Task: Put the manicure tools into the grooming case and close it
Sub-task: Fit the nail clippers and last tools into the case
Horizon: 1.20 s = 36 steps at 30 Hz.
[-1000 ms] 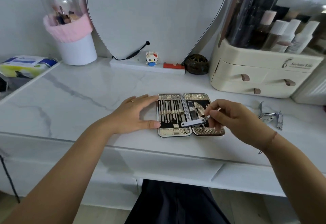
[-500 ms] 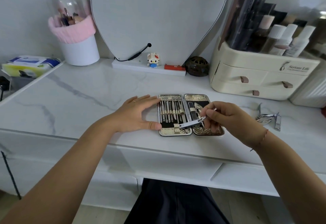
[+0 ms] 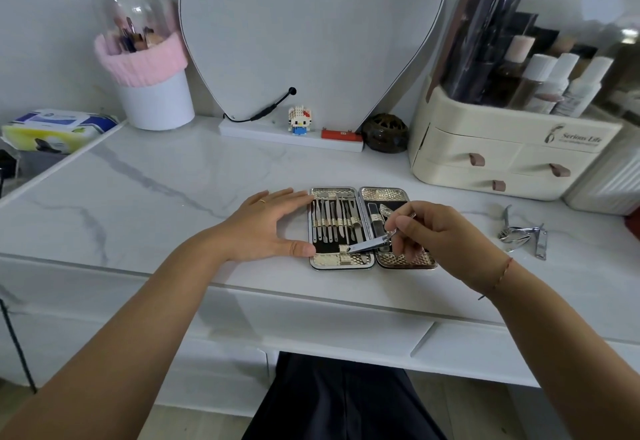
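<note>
The grooming case (image 3: 346, 261) lies open flat on the marble tabletop, gold-patterned outside and black inside. Several thin steel tools sit in loops in its left half. My right hand (image 3: 427, 231) pinches a silver nail clipper (image 3: 372, 244) by one end; the clipper slants across the case's hinge, its tip at the small loop at the bottom of the left half. My left hand (image 3: 268, 228) lies flat beside the case, fingers and thumb touching its left edge. A few loose steel clippers (image 3: 523, 233) lie on the table to the right.
A cream drawer organiser (image 3: 498, 159) with bottles stands at the back right. A mirror base with a small figure (image 3: 300, 120) and a dark round ornament (image 3: 385, 133) sit behind the case. A white cup with a pink cuff (image 3: 152, 93) stands back left.
My right hand has shifted the clipper leftwards and lower, so its tip now reaches the bottom loop of the left half. The left hand has stayed at the case's edge.
</note>
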{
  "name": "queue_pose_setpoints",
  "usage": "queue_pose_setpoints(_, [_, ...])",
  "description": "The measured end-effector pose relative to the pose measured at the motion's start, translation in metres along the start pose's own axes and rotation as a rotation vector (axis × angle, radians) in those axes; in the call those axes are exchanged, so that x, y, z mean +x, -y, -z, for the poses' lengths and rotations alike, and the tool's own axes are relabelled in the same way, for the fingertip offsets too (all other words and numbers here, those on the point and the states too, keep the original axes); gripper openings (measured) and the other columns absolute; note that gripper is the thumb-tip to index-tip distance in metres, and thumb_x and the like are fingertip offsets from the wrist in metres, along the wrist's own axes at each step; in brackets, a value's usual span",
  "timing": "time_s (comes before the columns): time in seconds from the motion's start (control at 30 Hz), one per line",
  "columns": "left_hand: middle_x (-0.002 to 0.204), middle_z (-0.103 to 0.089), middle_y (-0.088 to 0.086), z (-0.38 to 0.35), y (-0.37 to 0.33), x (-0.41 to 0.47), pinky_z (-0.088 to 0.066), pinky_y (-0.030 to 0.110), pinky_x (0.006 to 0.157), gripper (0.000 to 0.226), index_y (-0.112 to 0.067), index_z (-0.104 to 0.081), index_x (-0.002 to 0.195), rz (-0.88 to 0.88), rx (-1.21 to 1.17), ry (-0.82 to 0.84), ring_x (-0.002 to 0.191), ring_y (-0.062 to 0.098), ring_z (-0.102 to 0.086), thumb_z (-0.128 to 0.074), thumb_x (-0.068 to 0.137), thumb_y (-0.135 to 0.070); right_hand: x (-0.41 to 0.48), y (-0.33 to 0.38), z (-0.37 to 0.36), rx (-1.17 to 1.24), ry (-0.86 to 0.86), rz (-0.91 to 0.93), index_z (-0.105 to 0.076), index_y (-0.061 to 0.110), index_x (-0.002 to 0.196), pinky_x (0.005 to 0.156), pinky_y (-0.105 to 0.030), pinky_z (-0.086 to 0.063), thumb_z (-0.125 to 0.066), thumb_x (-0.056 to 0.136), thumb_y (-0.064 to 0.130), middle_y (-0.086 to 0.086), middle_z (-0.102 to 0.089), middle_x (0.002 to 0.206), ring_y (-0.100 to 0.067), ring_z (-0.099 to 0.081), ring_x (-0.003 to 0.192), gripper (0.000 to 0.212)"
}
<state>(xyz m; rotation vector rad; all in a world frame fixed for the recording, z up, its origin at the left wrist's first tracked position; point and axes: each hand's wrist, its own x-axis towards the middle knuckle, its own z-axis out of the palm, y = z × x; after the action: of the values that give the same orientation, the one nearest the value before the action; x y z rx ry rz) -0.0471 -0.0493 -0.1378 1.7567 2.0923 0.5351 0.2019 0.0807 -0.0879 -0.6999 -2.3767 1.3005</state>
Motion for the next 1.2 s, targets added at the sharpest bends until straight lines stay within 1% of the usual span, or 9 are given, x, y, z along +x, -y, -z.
queue_pose_setpoints(0.13, [0.157, -0.017, -0.014, 0.001, -0.002, -0.001, 0.0, 0.031, 0.119, 0.113, -0.04, -0.018, 0.147, 0.005, 0.003, -0.001, 0.144, -0.001, -0.003, -0.041, 0.05, -0.094, -0.008, 0.003, -0.001, -0.119, -0.053, 0.058, -0.062, 0.012, 0.084, 0.052, -0.011, -0.041, -0.047, 0.095, 0.01, -0.001, -0.066, 0.063, -0.008, -0.057, 0.05, 0.019])
queue_pose_setpoints(0.3, [0.156, -0.018, -0.014, 0.0, -0.002, -0.001, 0.001, 0.028, 0.118, 0.117, -0.039, -0.019, 0.147, 0.006, 0.001, -0.009, 0.143, -0.002, -0.004, -0.039, 0.047, -0.096, -0.014, 0.006, -0.005, -0.213, -0.067, 0.099, -0.06, 0.015, 0.083, 0.056, -0.012, -0.044, -0.048, 0.094, 0.012, 0.001, -0.065, 0.064, -0.008, -0.057, 0.053, 0.017])
queue_pose_setpoints(0.47, [0.157, -0.018, -0.014, 0.0, -0.002, -0.001, 0.0, 0.029, 0.118, 0.118, -0.039, -0.02, 0.147, 0.009, -0.006, -0.014, 0.142, -0.005, -0.004, -0.04, 0.046, -0.096, -0.012, 0.005, -0.005, -0.19, -0.055, 0.093, -0.06, 0.015, 0.081, 0.057, -0.014, -0.045, -0.048, 0.095, 0.012, -0.002, -0.066, 0.064, -0.009, -0.057, 0.053, 0.019])
queue_pose_setpoints(0.7, [0.156, -0.017, -0.015, 0.003, -0.005, -0.003, 0.002, 0.024, 0.115, 0.118, -0.039, -0.018, 0.147, 0.0, -0.016, -0.003, 0.133, -0.011, -0.002, -0.039, 0.045, -0.096, -0.006, -0.004, 0.001, -0.004, 0.043, 0.038, -0.062, 0.007, 0.085, 0.058, -0.022, -0.047, -0.045, 0.096, 0.007, -0.005, -0.066, 0.064, -0.017, -0.057, 0.055, 0.02])
queue_pose_setpoints(0.8, [0.156, -0.017, -0.014, 0.002, -0.005, -0.003, 0.002, 0.025, 0.116, 0.117, -0.04, -0.018, 0.147, 0.004, -0.015, 0.001, 0.133, -0.011, -0.001, -0.039, 0.046, -0.096, -0.001, -0.003, -0.007, 0.018, 0.07, 0.011, -0.063, 0.008, 0.087, 0.057, -0.021, -0.046, -0.044, 0.096, 0.009, -0.001, -0.064, 0.062, -0.013, -0.054, 0.054, 0.021])
queue_pose_setpoints(0.93, [0.157, -0.017, -0.013, 0.002, -0.004, -0.002, 0.001, 0.027, 0.117, 0.117, -0.039, -0.018, 0.147, -0.003, 0.002, -0.003, 0.139, -0.007, -0.003, -0.038, 0.046, -0.097, 0.007, 0.005, -0.013, -0.185, 0.021, 0.076, -0.066, 0.013, 0.097, 0.056, -0.013, -0.041, -0.046, 0.096, 0.014, 0.003, -0.061, 0.064, -0.002, -0.049, 0.053, 0.02])
queue_pose_setpoints(1.03, [0.157, -0.017, -0.012, 0.002, -0.004, -0.002, 0.002, 0.027, 0.117, 0.115, -0.041, -0.017, 0.147, 0.002, 0.001, 0.001, 0.137, -0.008, -0.002, -0.04, 0.048, -0.095, 0.012, 0.011, -0.012, -0.259, 0.036, 0.087, -0.068, 0.015, 0.096, 0.052, -0.008, -0.036, -0.048, 0.095, 0.016, 0.007, -0.057, 0.064, 0.003, -0.049, 0.05, 0.02])
queue_pose_setpoints(1.1, [0.157, -0.017, -0.012, 0.002, -0.004, -0.001, 0.001, 0.027, 0.117, 0.114, -0.041, -0.017, 0.147, 0.004, 0.006, -0.001, 0.136, -0.009, -0.002, -0.041, 0.048, -0.095, 0.015, 0.014, -0.016, -0.269, 0.083, 0.069, -0.068, 0.016, 0.094, 0.058, -0.012, -0.039, -0.049, 0.094, 0.016, 0.012, -0.057, 0.065, 0.001, -0.051, 0.056, 0.018])
queue_pose_setpoints(1.2, [0.157, -0.018, -0.013, 0.001, -0.004, -0.001, 0.001, 0.026, 0.117, 0.116, -0.039, -0.019, 0.147, 0.003, 0.021, -0.008, 0.137, -0.008, -0.003, -0.039, 0.047, -0.095, 0.02, 0.016, -0.024, -0.316, 0.125, 0.058, -0.067, 0.016, 0.09, 0.066, -0.025, -0.045, -0.052, 0.093, 0.021, 0.01, -0.06, 0.068, -0.007, -0.053, 0.064, 0.017])
